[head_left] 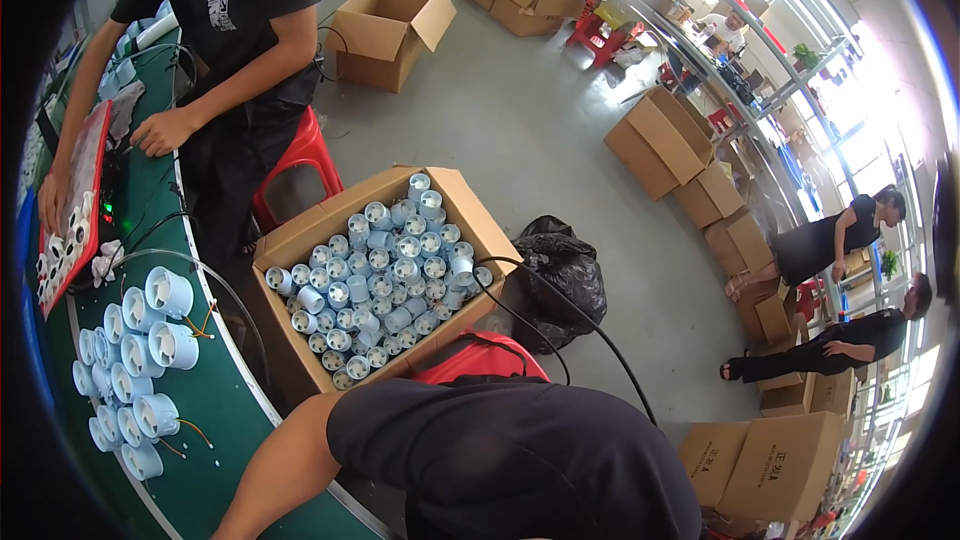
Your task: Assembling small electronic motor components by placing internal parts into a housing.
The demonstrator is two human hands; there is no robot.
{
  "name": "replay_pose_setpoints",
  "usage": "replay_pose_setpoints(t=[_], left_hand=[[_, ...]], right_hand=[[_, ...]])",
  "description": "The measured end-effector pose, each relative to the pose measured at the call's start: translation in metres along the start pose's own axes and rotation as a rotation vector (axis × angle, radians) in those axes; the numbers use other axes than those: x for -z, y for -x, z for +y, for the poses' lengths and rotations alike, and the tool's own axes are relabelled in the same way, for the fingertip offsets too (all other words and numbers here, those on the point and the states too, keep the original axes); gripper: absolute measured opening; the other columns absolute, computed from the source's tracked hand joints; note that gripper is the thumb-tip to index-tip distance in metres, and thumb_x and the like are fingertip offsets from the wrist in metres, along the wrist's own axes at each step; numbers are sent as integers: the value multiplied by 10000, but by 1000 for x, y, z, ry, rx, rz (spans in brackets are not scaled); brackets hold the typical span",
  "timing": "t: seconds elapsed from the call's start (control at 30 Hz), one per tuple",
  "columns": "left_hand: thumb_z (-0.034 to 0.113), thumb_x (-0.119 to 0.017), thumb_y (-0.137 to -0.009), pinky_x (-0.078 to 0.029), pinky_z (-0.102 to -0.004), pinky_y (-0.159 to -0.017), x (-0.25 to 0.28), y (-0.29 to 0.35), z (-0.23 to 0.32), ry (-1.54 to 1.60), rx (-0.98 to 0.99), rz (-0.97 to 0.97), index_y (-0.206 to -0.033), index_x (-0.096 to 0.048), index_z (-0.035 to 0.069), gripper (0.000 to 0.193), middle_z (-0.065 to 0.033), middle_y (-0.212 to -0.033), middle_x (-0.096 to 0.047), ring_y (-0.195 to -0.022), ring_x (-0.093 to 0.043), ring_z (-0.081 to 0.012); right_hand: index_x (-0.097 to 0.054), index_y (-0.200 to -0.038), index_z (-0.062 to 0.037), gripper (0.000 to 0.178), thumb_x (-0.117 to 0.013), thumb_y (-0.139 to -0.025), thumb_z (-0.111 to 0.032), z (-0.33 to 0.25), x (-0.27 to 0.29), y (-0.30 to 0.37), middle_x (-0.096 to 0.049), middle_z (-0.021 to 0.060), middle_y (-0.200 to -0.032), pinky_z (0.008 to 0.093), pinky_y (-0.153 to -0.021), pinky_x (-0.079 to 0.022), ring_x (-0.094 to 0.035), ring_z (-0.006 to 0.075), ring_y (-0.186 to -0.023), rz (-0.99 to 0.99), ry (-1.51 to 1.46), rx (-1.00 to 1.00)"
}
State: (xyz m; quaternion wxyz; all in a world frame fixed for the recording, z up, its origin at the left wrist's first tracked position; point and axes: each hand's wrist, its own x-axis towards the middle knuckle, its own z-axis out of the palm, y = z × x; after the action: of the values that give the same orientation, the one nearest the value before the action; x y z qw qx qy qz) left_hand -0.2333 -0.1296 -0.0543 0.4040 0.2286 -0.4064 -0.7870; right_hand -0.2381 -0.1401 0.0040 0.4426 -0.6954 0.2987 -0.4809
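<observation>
Neither of my hands is in view. One bare arm of mine [290, 455] runs from a dark short sleeve [500, 450] down past the lower edge, along the border of the green workbench [225, 430]. Closest to it on the bench stands a cluster of light-blue cylindrical fan units [173, 345], some trailing thin orange wires. Beyond the arm, an open cardboard box [455, 335] is heaped with many similar blue units [380, 275].
A co-worker [240, 30] in black reaches over a red-rimmed tray [95, 190] with white parts. Red stools [305, 155] and a black plastic bag [565, 285] flank the box. Cartons [655, 145] line the right shelving. Two people [850, 345] stand there. Dark cables [600, 325] cross the foreground.
</observation>
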Motion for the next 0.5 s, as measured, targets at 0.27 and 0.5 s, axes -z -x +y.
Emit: replay_pose_setpoints(t=[0.27, 0.5], left_hand=[[273, -445, -918, -332, -489, -1026, -3, 15, 0, 80, -34, 77, -1315, -363, -48, 517, -231, -1343, -393, -1229, -394, -355], [270, -445, -917, -308, -506, -1042, 81, 137, 53, 48, -288, 619, -1316, -355, -52, 520, -253, -1348, -377, -1239, -376, -376]], right_hand=[[-624, -711, 42, 379, -587, -801, -324, -13, -5, 9, -623, 207, -667, 437, -565, -458, -602, 367, -623, -7, 108, 38], [-624, -556, -12, 326, -749, -580, -312, 42, -39, 0, -583, 142, -520, 364, -434, -452, -556, 226, -435, 162, 92, 31]])
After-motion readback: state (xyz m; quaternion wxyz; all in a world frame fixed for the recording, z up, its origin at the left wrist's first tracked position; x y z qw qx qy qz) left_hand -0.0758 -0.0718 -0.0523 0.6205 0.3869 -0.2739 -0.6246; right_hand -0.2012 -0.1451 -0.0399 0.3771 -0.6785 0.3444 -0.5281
